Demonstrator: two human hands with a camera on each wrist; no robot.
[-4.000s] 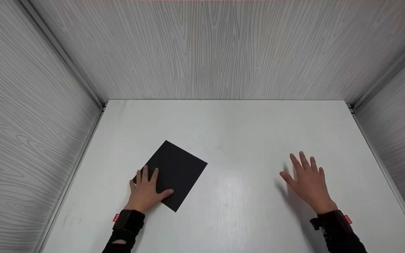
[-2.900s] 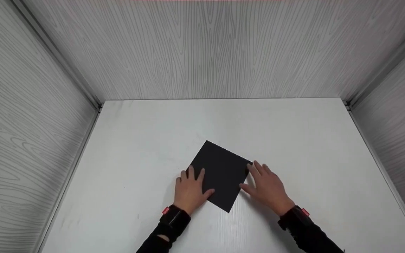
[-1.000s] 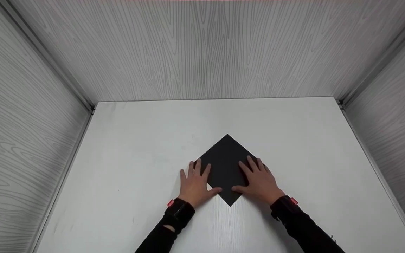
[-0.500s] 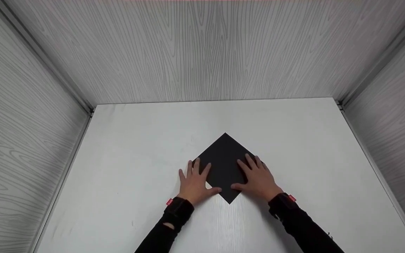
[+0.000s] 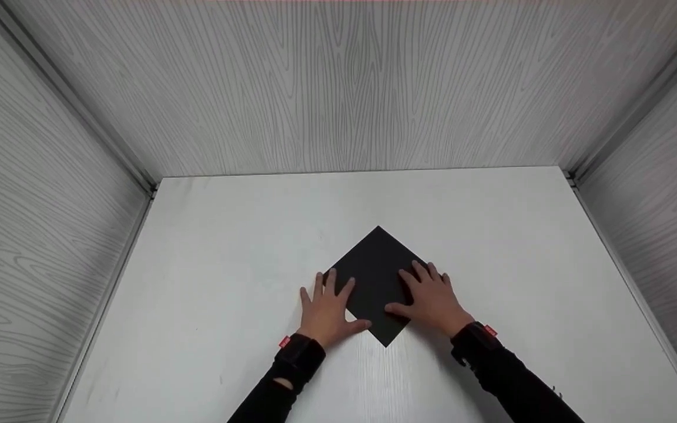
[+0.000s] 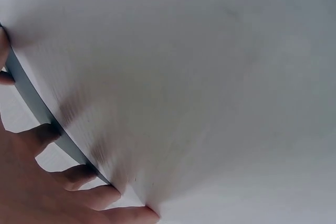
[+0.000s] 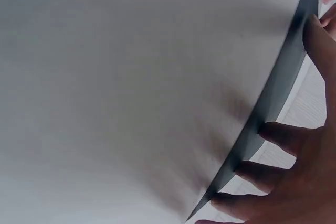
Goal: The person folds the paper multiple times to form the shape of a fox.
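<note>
A black square sheet [image 5: 374, 276] lies flat on the white table, turned so one corner points away and one toward me. My left hand [image 5: 325, 314] rests at its left corner with fingers spread, the thumb tip by the lower left edge. On the other side my right hand [image 5: 432, 299] lies over the right corner, fingers spread, thumb on the sheet. Both wrist views show the sheet edge-on as a thin dark strip [image 6: 34, 100] under the fingertips. In the right wrist view the right hand [image 7: 283, 177] touches the strip with several straight fingertips.
The white table [image 5: 227, 235] reaches to a grey wood-grain back panel [image 5: 338, 88]. Similar side panels [image 5: 39, 205] stand left and right. Black bands with red tags circle both wrists, below black sleeves [image 5: 268, 393].
The sheet slid right from the table's left side under my left hand and turned to point a corner forward. My right hand came in from the right onto it. Lately both stay nearly still.
</note>
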